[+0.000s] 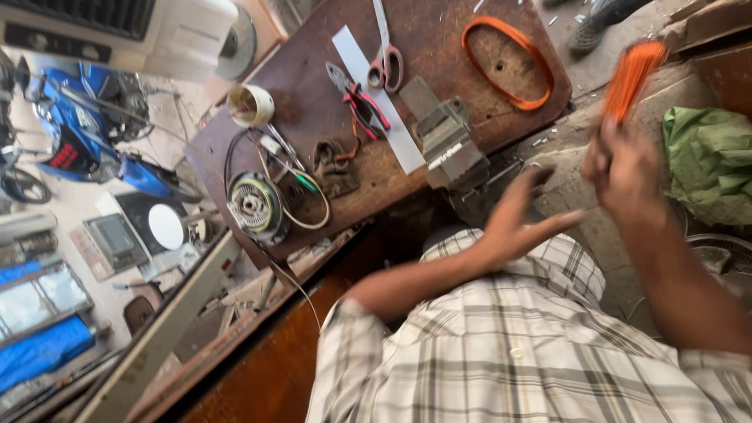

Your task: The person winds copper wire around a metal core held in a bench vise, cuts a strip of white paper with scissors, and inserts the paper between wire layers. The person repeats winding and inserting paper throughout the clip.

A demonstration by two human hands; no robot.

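Note:
My right hand (pixel 623 168) is raised at the right and grips a bundle of orange wire (pixel 633 74), which is blurred by motion. Just left of it, my left hand (pixel 513 223) hangs in the air with fingers spread and nothing in it, in front of a grey metal vise (pixel 448 145) at the edge of the brown workbench (pixel 439 31). A second orange wire loop (pixel 507 63) lies flat on the bench at the back right. My checked shirt fills the bottom of the view.
On the bench lie scissors (pixel 385 59), red-handled pliers (pixel 359 100), a white strip (pixel 376 98), a tape roll (pixel 251 104) and a round motor part with wires (pixel 254 205). A green cloth (pixel 709 160) lies at the right. A blue motorbike (pixel 86 125) stands at the left.

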